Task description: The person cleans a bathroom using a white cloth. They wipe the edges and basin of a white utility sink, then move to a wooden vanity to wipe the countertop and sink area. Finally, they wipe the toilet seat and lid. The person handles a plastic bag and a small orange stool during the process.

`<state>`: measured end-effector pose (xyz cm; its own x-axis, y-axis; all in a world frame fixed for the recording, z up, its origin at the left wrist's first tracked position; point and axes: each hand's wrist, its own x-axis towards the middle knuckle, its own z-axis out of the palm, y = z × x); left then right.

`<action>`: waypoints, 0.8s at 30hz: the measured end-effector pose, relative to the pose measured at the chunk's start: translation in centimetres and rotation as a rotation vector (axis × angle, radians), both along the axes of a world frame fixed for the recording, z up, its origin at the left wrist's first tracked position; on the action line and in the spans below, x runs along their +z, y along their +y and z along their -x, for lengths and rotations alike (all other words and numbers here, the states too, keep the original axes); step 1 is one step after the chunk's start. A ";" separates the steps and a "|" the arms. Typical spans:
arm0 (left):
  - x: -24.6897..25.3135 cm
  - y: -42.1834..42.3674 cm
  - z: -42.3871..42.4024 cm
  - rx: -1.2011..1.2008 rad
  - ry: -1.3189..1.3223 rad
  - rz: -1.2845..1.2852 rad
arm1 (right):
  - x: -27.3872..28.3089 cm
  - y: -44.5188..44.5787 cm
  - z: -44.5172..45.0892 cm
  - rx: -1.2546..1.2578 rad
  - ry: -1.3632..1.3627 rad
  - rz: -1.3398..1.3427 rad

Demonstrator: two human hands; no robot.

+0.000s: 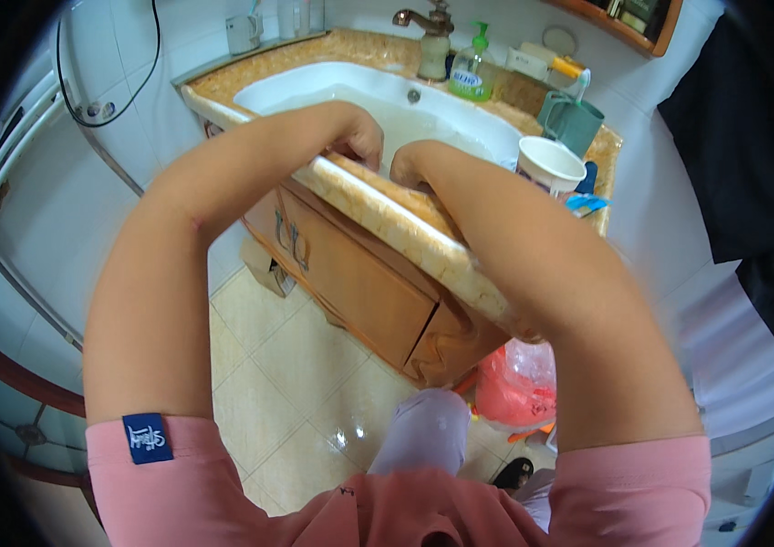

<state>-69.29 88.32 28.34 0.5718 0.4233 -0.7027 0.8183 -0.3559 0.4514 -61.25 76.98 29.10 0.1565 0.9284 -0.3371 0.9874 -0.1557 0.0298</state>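
Note:
A white washbasin (506, 128) set in a yellow-brown stone countertop (387, 222) stands before me, with cloudy water (455, 128) in it. Both my forearms reach over the counter's front edge into the basin. My left hand (361, 140) bends downward just inside the near rim, its fingers curled and partly hidden. Close on its right is my right hand (413, 164), also bent down, with most of its fingers behind the counter edge. Whether either hand holds something under there cannot be seen.
A bronze-coloured faucet (428, 24) and a green pump soap bottle (472, 68) stand behind the basin. At right are a white tub (551, 164) and a green mug (575, 123). Below are a wooden cabinet (359, 273) and a red plastic bag (513, 390).

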 end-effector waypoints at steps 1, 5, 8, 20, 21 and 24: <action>0.6 -1.4 -0.2 0.021 -0.022 -0.105 | 0.5 -0.3 0.0 -0.022 -0.048 -0.054; 1.2 1.7 0.1 0.577 -0.363 0.044 | 1.0 1.0 -1.0 -0.449 0.711 -0.488; 1.1 2.7 0.0 0.543 -0.537 0.282 | 0.7 1.4 1.3 -0.456 1.112 -0.688; 1.3 -1.5 -2.5 0.742 -0.578 -0.097 | -0.2 1.6 0.4 -0.470 0.563 -0.899; 1.2 -1.1 -2.1 0.640 -0.527 -0.062 | -0.2 1.9 -0.5 -0.441 0.498 -0.779; 3.0 -1.1 -1.3 0.509 -0.401 -0.139 | 0.2 2.0 -2.1 -0.410 0.332 -0.538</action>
